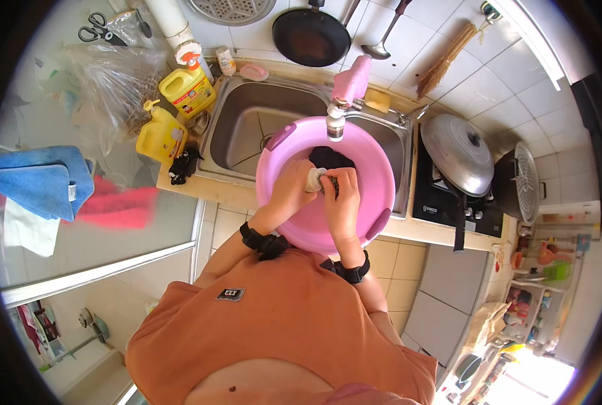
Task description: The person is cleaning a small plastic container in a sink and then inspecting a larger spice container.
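My left hand (292, 188) and my right hand (343, 200) meet over a pink plastic basin (374, 177). Both grip one small bunched item (313, 180), whitish on the left and dark and speckled on the right. It looks like fabric, perhaps a sock, but my fingers cover much of it. Behind my hands, a dark cloth (331, 157) lies in the basin. A faucet with a filter nozzle (335, 129) hangs over the basin's far rim, a pink cloth (352, 80) draped on its top. The basin sits across the steel double sink (230, 96).
Left of the sink stand two yellow detergent jugs (162, 135) and a small dark item (179, 167). A pink soap dish (254, 72) and a yellow sponge (377, 100) lie along the back ledge. To the right, a lidded wok (458, 154) rests on a black gas stove (432, 210), its handle jutting forward.
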`<action>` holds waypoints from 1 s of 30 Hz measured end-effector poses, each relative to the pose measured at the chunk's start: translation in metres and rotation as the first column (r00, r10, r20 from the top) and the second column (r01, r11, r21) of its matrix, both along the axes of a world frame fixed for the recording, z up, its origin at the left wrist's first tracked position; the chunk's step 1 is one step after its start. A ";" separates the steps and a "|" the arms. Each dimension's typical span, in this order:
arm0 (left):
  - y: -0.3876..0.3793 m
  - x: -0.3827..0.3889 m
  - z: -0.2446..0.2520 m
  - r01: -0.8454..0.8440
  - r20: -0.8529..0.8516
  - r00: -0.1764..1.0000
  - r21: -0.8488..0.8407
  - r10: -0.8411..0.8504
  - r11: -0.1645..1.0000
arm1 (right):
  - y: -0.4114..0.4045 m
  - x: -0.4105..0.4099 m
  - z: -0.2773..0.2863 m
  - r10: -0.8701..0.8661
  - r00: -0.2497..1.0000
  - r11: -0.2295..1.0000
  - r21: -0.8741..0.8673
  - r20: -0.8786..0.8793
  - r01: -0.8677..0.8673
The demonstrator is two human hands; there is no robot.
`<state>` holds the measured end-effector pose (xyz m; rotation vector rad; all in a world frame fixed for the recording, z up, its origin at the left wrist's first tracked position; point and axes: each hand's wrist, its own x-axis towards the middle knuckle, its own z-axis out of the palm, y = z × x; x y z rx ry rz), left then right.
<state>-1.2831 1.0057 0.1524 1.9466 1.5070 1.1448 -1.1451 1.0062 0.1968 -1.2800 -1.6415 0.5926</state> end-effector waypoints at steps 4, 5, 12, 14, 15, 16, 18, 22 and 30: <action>-0.003 0.005 0.006 0.022 0.015 1.000 -0.097 -0.020 0.995 | 0.016 0.006 -0.005 -0.055 0.998 0.997 -0.059 -0.015 0.054; -0.002 0.005 0.004 0.009 0.057 0.998 -0.039 -0.007 0.999 | 0.011 0.005 -0.005 -0.053 0.998 0.997 -0.057 -0.017 0.052; 0.000 0.006 0.000 0.024 0.035 0.999 -0.081 -0.021 0.996 | 0.010 0.008 -0.007 -0.046 0.999 0.999 -0.018 0.008 0.046; 0.003 0.003 -0.007 0.018 0.018 1.000 -0.149 -0.015 0.989 | 0.000 0.000 -0.003 -0.024 1.000 1.000 -0.007 0.004 0.024; 0.001 0.004 -0.006 0.020 0.020 1.000 -0.150 -0.017 0.989 | -0.003 0.000 -0.001 -0.007 1.000 1.000 0.001 0.007 0.007; -0.001 0.004 -0.004 0.029 0.026 0.999 -0.145 -0.025 0.989 | -0.001 0.001 -0.003 -0.018 1.000 1.000 -0.014 -0.004 0.018; -0.002 0.005 -0.002 0.036 0.029 0.999 -0.142 -0.032 0.989 | 0.017 0.008 -0.009 -0.047 0.999 0.999 -0.009 0.024 0.047; -0.004 0.009 0.005 0.041 0.063 0.997 -0.105 -0.035 0.994 | 0.007 0.013 -0.008 -0.044 0.998 0.999 0.007 0.045 0.043; 0.003 -0.008 -0.017 -0.043 0.115 0.991 -0.236 0.072 0.971 | 0.035 0.046 -0.056 0.189 0.916 0.974 -0.184 0.354 -0.130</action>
